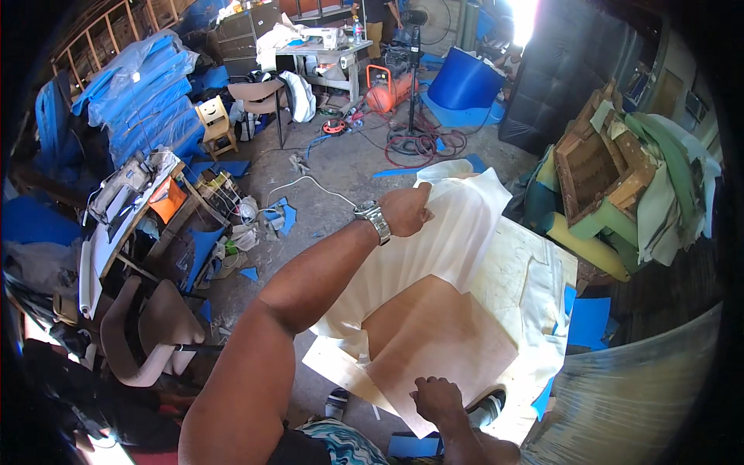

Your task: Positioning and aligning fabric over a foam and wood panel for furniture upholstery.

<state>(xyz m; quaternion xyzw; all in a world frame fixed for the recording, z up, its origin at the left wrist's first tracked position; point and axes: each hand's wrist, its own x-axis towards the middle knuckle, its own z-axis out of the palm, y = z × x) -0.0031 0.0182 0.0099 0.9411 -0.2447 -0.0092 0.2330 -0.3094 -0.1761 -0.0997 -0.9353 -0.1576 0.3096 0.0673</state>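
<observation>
A long piece of thin white fabric spreads in soft folds over the work table. My left hand, with a metal watch at its wrist, is closed on the fabric toward its far end. On the near part of the table lies a smooth brown sheet, raised in a bend where it meets the fabric. Its material I cannot make out for certain. My right hand rests at the sheet's near right edge with curled fingers; what lies under them is hidden.
A chair and a sewing machine table stand at the left. Blue foam scraps lie right of the table. A wooden furniture frame with green padding rises beyond. An orange compressor and hoses occupy the far floor.
</observation>
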